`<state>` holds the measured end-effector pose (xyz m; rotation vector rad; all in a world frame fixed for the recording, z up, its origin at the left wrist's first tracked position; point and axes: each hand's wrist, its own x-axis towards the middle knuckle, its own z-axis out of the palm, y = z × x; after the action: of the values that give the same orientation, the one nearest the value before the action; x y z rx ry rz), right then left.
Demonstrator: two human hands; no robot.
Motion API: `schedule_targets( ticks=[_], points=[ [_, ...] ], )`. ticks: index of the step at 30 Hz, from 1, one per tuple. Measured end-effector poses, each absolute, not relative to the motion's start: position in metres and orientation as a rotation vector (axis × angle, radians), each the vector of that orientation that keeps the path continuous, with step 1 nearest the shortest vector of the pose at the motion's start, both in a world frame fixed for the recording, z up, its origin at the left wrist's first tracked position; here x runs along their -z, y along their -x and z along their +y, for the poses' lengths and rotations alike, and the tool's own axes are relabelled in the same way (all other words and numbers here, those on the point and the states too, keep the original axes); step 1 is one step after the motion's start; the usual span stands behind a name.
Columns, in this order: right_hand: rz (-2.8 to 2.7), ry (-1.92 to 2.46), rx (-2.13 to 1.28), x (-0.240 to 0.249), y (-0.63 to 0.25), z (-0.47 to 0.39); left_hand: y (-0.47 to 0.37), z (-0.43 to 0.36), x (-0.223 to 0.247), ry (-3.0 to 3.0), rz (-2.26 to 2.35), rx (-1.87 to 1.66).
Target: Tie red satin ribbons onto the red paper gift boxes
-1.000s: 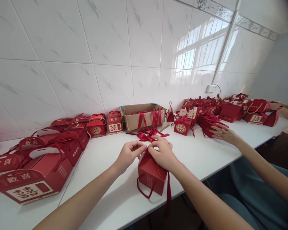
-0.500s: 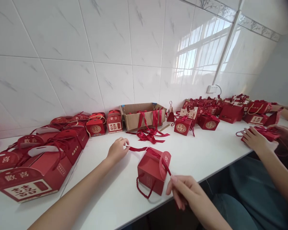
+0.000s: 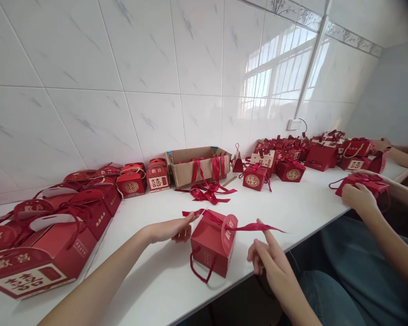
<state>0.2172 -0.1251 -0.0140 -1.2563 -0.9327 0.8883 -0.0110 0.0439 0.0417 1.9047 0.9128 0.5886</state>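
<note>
Red box (image 3: 206,242) is standing near; left hand (image 3: 168,230) is pinching its ribbon (image 3: 250,227); right hand (image 3: 274,262), loosely open, is touching the right end; even tension is probably helping.

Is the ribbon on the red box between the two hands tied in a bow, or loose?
Loose: the ribbon spreads out to both sides of the red box, and no bow shows on it.

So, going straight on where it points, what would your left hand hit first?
Likely the nearest red box, just past the ribbon by its fingers; depth there is hard to judge.
</note>
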Motion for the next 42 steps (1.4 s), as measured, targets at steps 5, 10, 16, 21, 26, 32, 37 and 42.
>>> schedule_targets(
  ticks=[5, 10, 16, 21, 26, 32, 37, 42],
  points=[
    [-0.837, 1.020, -0.772, -0.009, -0.227, -0.117, -0.004, 0.043, -0.050, -1.578, 0.748, -0.819],
    [-0.643, 0.857, -0.903, -0.031, -0.233, -0.107, -0.011, 0.036, -0.071, -1.220, 0.627, -1.204],
    [-0.687, 0.732, -0.890, -0.052, -0.240, -0.092, -0.020, 0.010, -0.097, -1.179, 0.530, -1.325],
    [-0.853, 0.709, -0.857, -0.069, -0.247, -0.080, -0.026, -0.009, -0.107, -1.245, 0.560, -1.375],
    [-1.107, 0.735, -0.745, -0.092, -0.252, -0.072, -0.032, -0.012, -0.118, -1.304, 0.568, -1.460],
    [-1.233, 0.700, -0.717, -0.116, -0.248, -0.065, -0.043, -0.019, -0.135, -1.453, 0.526, -1.515],
    [-1.270, 0.671, -0.810, -0.125, -0.243, -0.057, -0.048, -0.024, -0.142, -1.457, 0.546, -1.578],
    [-1.247, 0.623, -0.998, -0.139, -0.235, -0.051, -0.054, -0.025, -0.139, -1.427, 0.569, -1.601]
  ],
)
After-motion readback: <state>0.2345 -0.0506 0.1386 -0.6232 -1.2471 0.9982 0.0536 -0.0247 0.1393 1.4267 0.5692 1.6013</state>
